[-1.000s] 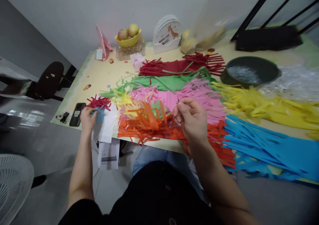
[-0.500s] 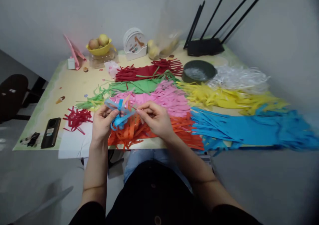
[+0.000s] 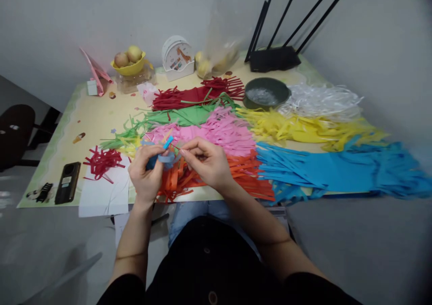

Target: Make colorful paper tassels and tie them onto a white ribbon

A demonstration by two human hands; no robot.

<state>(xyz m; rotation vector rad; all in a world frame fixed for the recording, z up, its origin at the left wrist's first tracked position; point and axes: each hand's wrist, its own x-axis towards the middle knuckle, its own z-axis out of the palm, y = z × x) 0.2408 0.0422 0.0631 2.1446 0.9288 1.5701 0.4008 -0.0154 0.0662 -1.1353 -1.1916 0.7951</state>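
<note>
Over the near edge of the table, my left hand is closed around a small bunch of blue strips, whose ends stick out past the thumb. Facing it, my right hand pinches a thin dark reddish strand between thumb and forefinger. The strand reaches to the blue strips; whether it is thread or wire I cannot tell. Below both hands lies orange fringed material, with pink fringe just behind it. A sheet of blue fringe spreads to the right.
Green, red and yellow fringes lie farther back. Near them stand a dark bowl, white strands and a black router. On the left are red strips, white paper and a phone.
My left hand has turned and closed further over the blue strips, hiding more of the bunch, and moved slightly right. My right hand keeps its pinch. The view has shifted a little.
</note>
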